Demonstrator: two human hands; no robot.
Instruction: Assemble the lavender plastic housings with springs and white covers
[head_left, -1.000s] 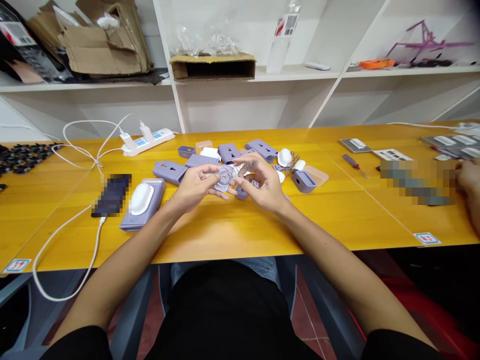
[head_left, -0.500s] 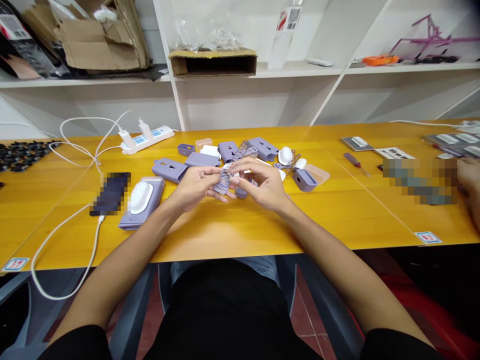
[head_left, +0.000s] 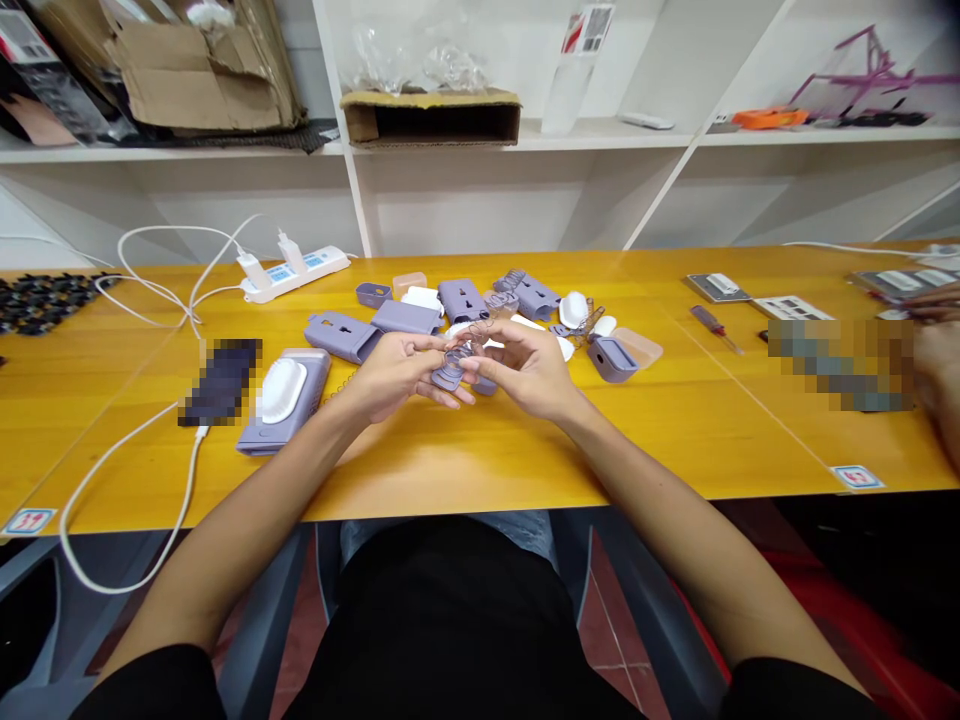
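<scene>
Both hands meet above the table in the middle. My left hand (head_left: 401, 375) pinches a small purple plate with a wire coil spring (head_left: 448, 377) on it, its other fingers stretched out beneath. My right hand (head_left: 534, 370) closes thumb and fingers on the spring's coils from the other side. Behind the hands lie purple casings (head_left: 341, 336), white oval parts (head_left: 574, 310) and more loose coil springs (head_left: 510, 284). A purple cup-like part (head_left: 612, 358) sits to the right of my right hand. Part of a purple piece (head_left: 486, 385) shows under my right fingers.
Left of my hands stand a purple case with a white top (head_left: 283, 392) and a phone (head_left: 221, 383) on a white cable. A power strip (head_left: 296, 275) lies behind. To the right are a screwdriver (head_left: 716, 328) and a co-worker's hand (head_left: 937, 370). White shelves (head_left: 480, 200) rise at the back.
My hands stay together on the plate and spring, with only small finger shifts. The view has moved slightly. At the right, more of a co-worker's hands shows near the table's back.
</scene>
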